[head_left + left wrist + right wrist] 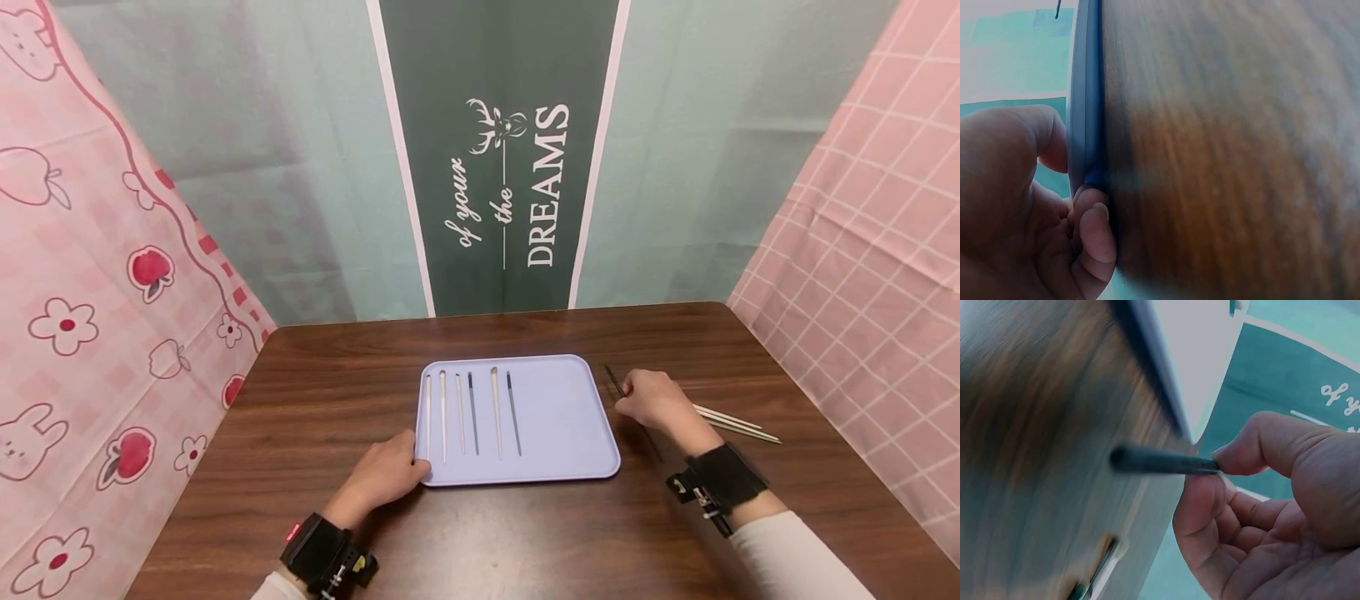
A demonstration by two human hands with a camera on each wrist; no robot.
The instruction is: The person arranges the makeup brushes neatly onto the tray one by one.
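Observation:
A pale lilac tray (pixel 562 417) lies on the table with several slim brushes laid upright in a row on its left half. Some have pale handles, such as the brush (pixel 497 417); two are dark, like the brush (pixel 514 417). My left hand (pixel 386 468) grips the tray's near left corner, thumb over the rim and fingers curled beneath, as the left wrist view shows. Just right of the tray, my right hand (pixel 652 397) pinches a thin dark brush (pixel 1160 461) between thumb and fingers. One end of it pokes out beyond the fingers in the head view.
More pale thin sticks (pixel 738 425) lie on the brown wooden table (pixel 495 542) to the right of my right hand. A green and grey-green curtain (pixel 315 167) hangs behind the table, with pink patterned cloths at both sides.

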